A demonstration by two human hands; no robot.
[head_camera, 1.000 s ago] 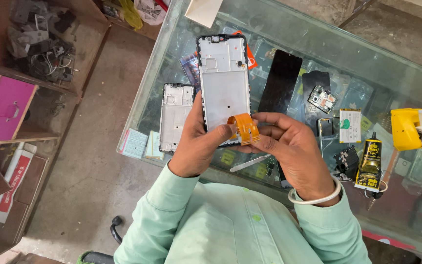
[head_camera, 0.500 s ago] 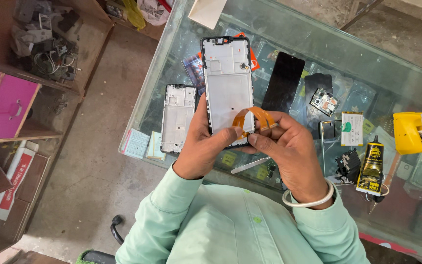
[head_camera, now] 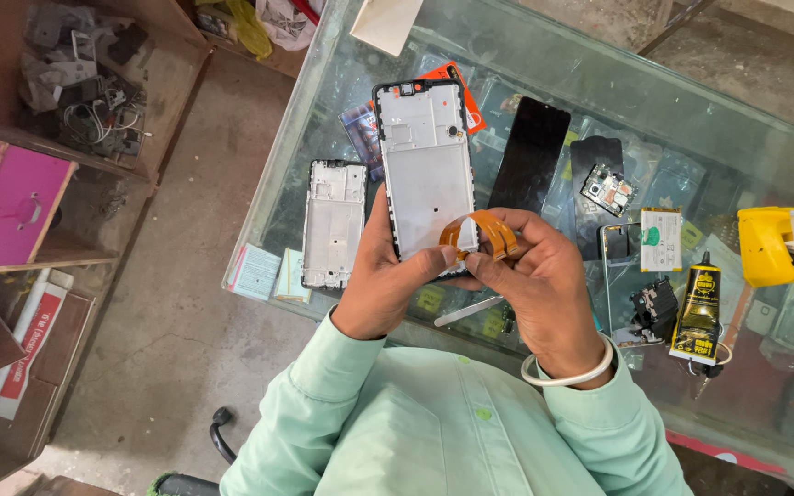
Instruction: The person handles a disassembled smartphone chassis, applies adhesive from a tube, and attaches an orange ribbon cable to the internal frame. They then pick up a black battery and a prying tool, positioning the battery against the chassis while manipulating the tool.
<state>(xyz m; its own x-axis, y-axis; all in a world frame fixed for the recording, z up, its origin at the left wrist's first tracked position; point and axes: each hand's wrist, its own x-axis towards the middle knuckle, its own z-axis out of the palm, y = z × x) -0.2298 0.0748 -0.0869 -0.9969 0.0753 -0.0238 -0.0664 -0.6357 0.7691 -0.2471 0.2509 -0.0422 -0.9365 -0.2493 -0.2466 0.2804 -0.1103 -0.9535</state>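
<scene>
My left hand (head_camera: 386, 276) grips the lower end of a white phone frame (head_camera: 425, 165), held upright over the glass counter (head_camera: 323, 110). My right hand (head_camera: 537, 280) pinches an orange flex ribbon cable (head_camera: 482, 230) that curls out from the frame's bottom edge, with the thumb and fingers closed on it. A second, smaller grey phone frame (head_camera: 334, 222) lies flat on the counter just left of my left hand.
On the counter lie a black screen panel (head_camera: 530, 154), a small circuit board (head_camera: 608, 188), a battery (head_camera: 661, 239), a black-and-yellow glue tube (head_camera: 698, 298), a yellow tape dispenser (head_camera: 774, 243) and tweezers (head_camera: 466, 312). Pink boxes (head_camera: 2, 197) and tangled cables (head_camera: 94, 110) fill shelves on the left.
The phone frame has shifted slightly right and down in my left hand. My right hand's fingers have moved along the orange cable, pulling it flatter against the frame's lower edge.
</scene>
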